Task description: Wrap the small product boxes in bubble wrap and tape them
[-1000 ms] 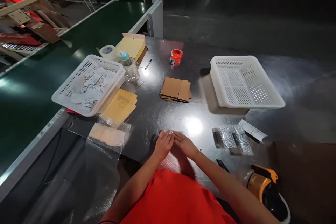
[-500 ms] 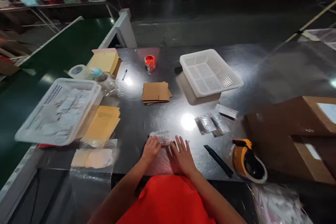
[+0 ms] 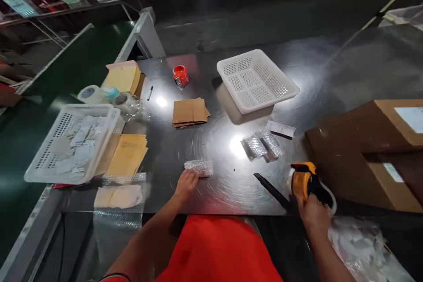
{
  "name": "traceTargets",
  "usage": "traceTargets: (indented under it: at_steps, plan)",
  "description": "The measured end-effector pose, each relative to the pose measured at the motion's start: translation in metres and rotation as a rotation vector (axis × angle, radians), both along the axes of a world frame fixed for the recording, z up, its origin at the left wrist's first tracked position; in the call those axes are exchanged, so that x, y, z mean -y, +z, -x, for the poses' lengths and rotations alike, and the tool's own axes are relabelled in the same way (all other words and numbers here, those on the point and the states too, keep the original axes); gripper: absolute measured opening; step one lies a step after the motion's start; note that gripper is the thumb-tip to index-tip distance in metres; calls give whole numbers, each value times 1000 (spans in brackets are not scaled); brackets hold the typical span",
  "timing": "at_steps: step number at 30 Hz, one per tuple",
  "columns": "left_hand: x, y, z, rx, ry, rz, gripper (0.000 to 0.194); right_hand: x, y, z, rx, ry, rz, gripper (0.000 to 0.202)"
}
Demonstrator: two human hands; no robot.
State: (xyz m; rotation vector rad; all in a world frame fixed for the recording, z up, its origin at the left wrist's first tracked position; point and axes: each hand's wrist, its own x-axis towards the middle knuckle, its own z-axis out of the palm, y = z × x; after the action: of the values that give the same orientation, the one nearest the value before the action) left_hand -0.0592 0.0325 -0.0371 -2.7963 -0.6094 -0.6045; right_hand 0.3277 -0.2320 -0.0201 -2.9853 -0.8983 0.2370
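Observation:
Near the table's front edge, my left hand (image 3: 187,183) rests with curled fingers on the left end of a small bubble-wrapped package (image 3: 204,168), pressing it to the metal tabletop. Off to the right, my right hand (image 3: 314,215) is closed around the handle of an orange and black tape dispenser (image 3: 301,181), beside the large cardboard box. A black utility knife (image 3: 271,190) lies between the two hands. Two more bubble-wrapped packets (image 3: 261,145) lie farther back, with a white printed slip (image 3: 280,129) behind them.
A white perforated basket (image 3: 257,81) stands at the back. Flat cardboard pieces (image 3: 190,111) and a red tape dispenser (image 3: 180,76) lie mid-table. Leftward are a basket of slips (image 3: 71,143), yellow padded envelopes (image 3: 127,154) and bubble wrap (image 3: 118,218). The cardboard box (image 3: 350,154) occupies the right.
My right hand has left the bubble-wrapped package, moved right and taken hold of the tape dispenser. My left hand stays on the package. The view has shifted slightly.

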Motion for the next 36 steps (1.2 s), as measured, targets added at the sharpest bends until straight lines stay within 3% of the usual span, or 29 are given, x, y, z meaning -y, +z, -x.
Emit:
traceTargets:
  at_steps: [2, 4, 6, 8, 11, 13, 15, 19, 24, 27, 29, 32, 34, 36]
  plan:
    - [-4, -5, 0, 10, -10, 9, 26, 10, 17, 7, 3, -61, -67, 38]
    - [-7, -9, -1, 44, -41, 48, 25, 19, 46, 33, -41, -173, -160, 38]
    - [-10, -12, -2, 91, -68, 102, 24, 16, 77, 79, -168, -303, -333, 40]
    - [-11, -14, -3, 155, -87, 150, 23, -8, 99, 137, -367, -392, -627, 48]
    - [-11, -20, -4, 248, -102, 195, 22, -71, 107, 220, -626, -522, -846, 65]
    - [-11, -26, -4, 294, -103, 213, 25, -116, 100, 258, -713, -454, -889, 62]
    - [-11, -32, -4, 332, -97, 234, 30, -150, 92, 280, -703, -353, -910, 58]
    - [-10, -40, -6, 384, -73, 284, 32, -177, 77, 289, -663, -270, -837, 55]
    - [-6, -39, -8, 383, 3, 365, 26, -174, 67, 291, -632, -270, -764, 54]
    - [-12, -31, -7, 378, 135, 418, 19, -173, 66, 296, -620, -249, -753, 52]
    - [-22, -23, -7, 319, 183, 484, 42, -173, 65, 299, -622, -237, -756, 51]
    - [-41, -10, -10, 99, 62, 652, 89, -172, 63, 302, -618, -240, -770, 51]
    - [-53, -5, -13, -16, -7, 748, 99, -173, 61, 303, -618, -248, -780, 52]
    - [-59, -4, -15, -53, 3, 801, 98, -172, 60, 305, -630, -261, -792, 53]
